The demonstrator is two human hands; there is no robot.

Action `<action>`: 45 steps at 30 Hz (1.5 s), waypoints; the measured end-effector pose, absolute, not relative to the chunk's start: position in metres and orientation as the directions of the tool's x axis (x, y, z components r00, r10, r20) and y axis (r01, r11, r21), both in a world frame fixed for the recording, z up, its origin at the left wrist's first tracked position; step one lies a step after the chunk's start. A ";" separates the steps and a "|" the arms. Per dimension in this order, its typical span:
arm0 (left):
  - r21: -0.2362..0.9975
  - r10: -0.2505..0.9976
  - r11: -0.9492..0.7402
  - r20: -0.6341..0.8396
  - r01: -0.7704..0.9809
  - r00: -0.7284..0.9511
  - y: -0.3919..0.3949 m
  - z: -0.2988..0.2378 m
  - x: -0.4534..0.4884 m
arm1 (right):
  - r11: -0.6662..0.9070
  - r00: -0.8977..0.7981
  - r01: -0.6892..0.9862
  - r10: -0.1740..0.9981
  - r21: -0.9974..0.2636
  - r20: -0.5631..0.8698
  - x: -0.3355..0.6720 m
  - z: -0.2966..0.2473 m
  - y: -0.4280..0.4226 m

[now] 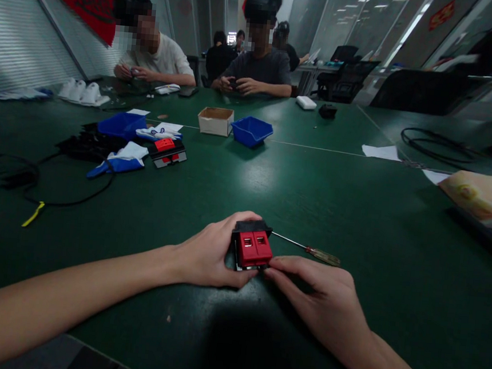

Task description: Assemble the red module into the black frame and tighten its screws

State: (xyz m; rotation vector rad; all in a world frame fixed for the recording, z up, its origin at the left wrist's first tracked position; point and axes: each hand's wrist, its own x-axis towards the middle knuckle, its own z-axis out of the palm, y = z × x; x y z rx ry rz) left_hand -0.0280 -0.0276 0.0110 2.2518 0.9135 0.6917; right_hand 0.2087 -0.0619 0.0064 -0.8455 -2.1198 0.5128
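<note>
A small red and black plastic module (252,246) with two square openings in its red face rests on the green table (334,204) in front of me. My left hand (209,253) is wrapped round its left side and top. My right hand (314,294) pinches its lower right corner with thumb and forefinger. A thin screwdriver (309,250) with a dark handle lies on the table just right of the module, touching neither hand.
Further back stand a blue bin (251,130), a cardboard box (216,120), another red and black module (168,151), a second blue bin (122,124) and blue-white gloves (119,162). Black cables (35,180) lie left. Two people sit across the table. Papers (481,196) lie right.
</note>
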 end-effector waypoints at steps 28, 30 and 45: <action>0.930 0.952 -0.204 0.115 0.307 0.284 -0.022 0.019 -0.026 | 0.828 -0.644 0.550 0.505 -0.111 0.575 0.274 0.023 -0.084; 0.927 0.952 -0.209 0.119 0.312 0.283 -0.021 0.020 -0.026 | 0.783 -0.576 0.604 0.560 -0.151 0.595 0.274 0.018 -0.094; 0.908 0.946 -0.234 0.131 0.348 0.296 -0.022 0.020 -0.025 | 0.838 -0.683 0.544 0.415 0.039 0.602 0.248 0.037 -0.085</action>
